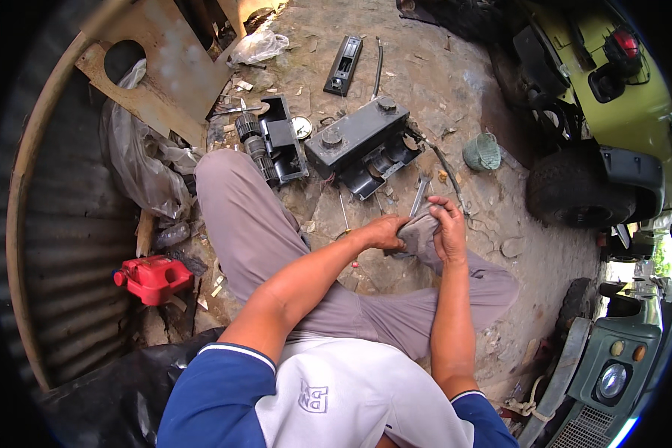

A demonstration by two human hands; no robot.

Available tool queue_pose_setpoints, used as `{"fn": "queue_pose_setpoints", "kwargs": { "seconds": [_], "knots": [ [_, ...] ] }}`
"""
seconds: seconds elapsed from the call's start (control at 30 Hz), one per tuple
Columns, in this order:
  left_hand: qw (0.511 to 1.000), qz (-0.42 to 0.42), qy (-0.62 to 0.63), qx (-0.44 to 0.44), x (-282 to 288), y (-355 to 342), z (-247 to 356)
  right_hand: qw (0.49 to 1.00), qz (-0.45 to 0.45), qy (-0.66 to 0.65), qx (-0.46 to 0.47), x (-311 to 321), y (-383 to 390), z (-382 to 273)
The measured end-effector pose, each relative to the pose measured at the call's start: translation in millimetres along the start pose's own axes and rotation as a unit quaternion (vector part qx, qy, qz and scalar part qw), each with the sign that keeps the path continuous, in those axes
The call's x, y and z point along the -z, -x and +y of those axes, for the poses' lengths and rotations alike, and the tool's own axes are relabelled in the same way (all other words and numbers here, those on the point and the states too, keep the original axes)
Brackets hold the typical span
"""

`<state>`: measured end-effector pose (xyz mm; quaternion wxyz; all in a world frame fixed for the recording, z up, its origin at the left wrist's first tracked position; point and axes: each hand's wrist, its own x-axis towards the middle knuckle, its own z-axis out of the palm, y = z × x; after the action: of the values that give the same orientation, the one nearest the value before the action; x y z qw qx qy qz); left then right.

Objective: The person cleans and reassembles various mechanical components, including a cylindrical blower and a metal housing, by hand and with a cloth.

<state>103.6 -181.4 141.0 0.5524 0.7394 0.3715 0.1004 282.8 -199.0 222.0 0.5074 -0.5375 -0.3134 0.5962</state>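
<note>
My left hand point(385, 232) closes on one side of a crumpled grey cloth point(421, 233), over my folded leg. On the cloth's other side my right hand point(449, 233) has its fingers bent round the upper edge. A metal spanner point(420, 197) shows just beyond the cloth; whether its lower end touches my left hand I cannot tell. Ahead lies a black box-shaped housing point(362, 134) with two round knobs on top and an open underside. A screwdriver point(344, 211) lies on the ground left of the spanner.
A black blower unit point(265, 145) lies left of the housing, a long black panel point(343, 66) farther off. A green bucket point(482, 152) stands to the right, near a vehicle tyre point(581, 190). A red jerrycan point(154, 280) sits at the left by corrugated metal sheeting point(82, 299).
</note>
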Motion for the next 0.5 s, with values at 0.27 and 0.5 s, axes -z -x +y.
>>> {"fn": "queue_pose_setpoints", "kwargs": {
  "seconds": [0.27,0.5],
  "knots": [
    [0.97,0.11,0.205,0.071,5.9,-6.1,25.7,0.981,0.178,0.052,0.055,62.0,-17.6,24.4],
    [0.758,0.115,0.619,0.169,24.0,-20.4,18.6,0.939,-0.064,0.336,0.035,-19.5,5.0,44.9]
  ]
}}
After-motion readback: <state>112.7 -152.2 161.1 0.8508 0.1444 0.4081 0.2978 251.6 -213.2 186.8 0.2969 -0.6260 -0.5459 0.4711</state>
